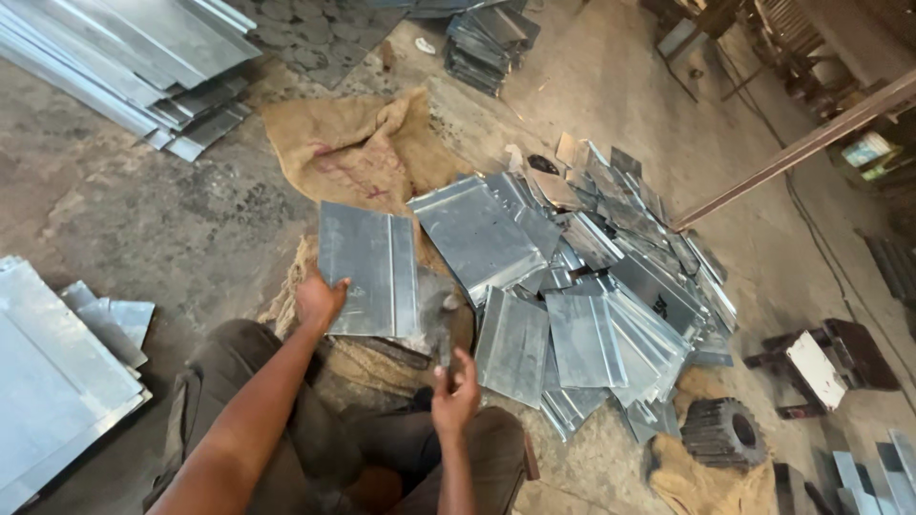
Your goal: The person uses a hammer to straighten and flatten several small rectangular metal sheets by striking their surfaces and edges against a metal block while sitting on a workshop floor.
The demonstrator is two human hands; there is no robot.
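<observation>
A flat metal sheet is held at its lower left corner by the left hand, with the fingers pinched on its edge. A hammer is gripped by its handle in the right hand, fingers closed tight. The sheet is laid over a brown sack on the floor, just beside a big heap of metal sheets

Concrete floor, burlap sack, metal sheets
</observation>
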